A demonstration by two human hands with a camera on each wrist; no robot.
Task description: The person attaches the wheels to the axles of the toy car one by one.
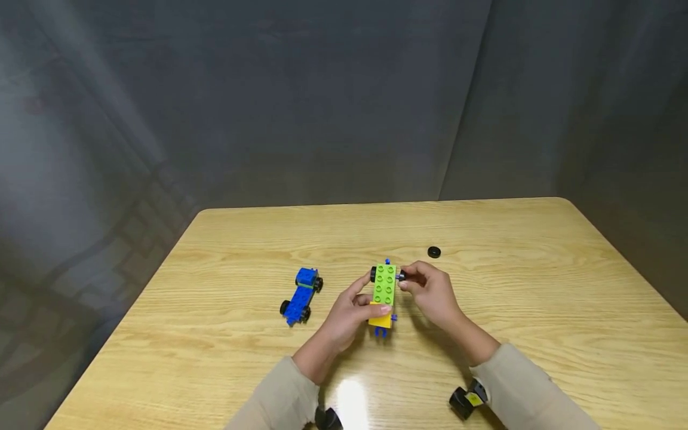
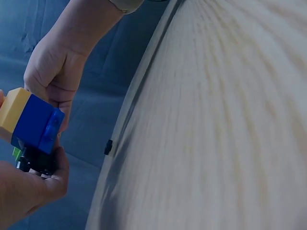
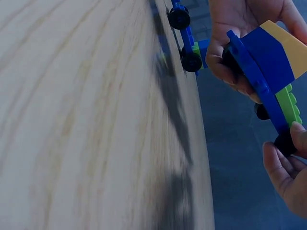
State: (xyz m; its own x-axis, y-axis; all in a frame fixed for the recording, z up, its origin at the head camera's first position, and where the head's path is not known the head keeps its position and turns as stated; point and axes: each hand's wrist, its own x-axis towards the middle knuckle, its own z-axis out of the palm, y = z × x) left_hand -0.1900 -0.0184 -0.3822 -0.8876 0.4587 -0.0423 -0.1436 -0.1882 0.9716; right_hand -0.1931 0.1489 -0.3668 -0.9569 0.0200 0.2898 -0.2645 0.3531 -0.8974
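Note:
Above the table, my left hand (image 1: pixel 346 316) grips a toy block car, its thumb lying across a yellow block (image 1: pixel 379 322). The car has a green studded plate (image 1: pixel 384 283) and, in the right wrist view, a long blue chassis (image 3: pixel 261 86). Blue axle stubs stick out along its side. One black wheel (image 1: pixel 373 274) sits on the far left side of the car. My right hand (image 1: pixel 434 295) pinches another black wheel (image 3: pixel 285 143) at the far right axle. The left palm hides part of the car's near left side.
Left of the hands stands a blue toy car (image 1: pixel 302 297) with black wheels. A loose black tyre (image 1: pixel 434 252) lies flat beyond the right hand. Near the sleeves are a black wheel piece with a yellow part (image 1: pixel 464 402) and another dark wheel (image 1: pixel 329 419). A grey curtain (image 1: pixel 322 107) hangs behind the table.

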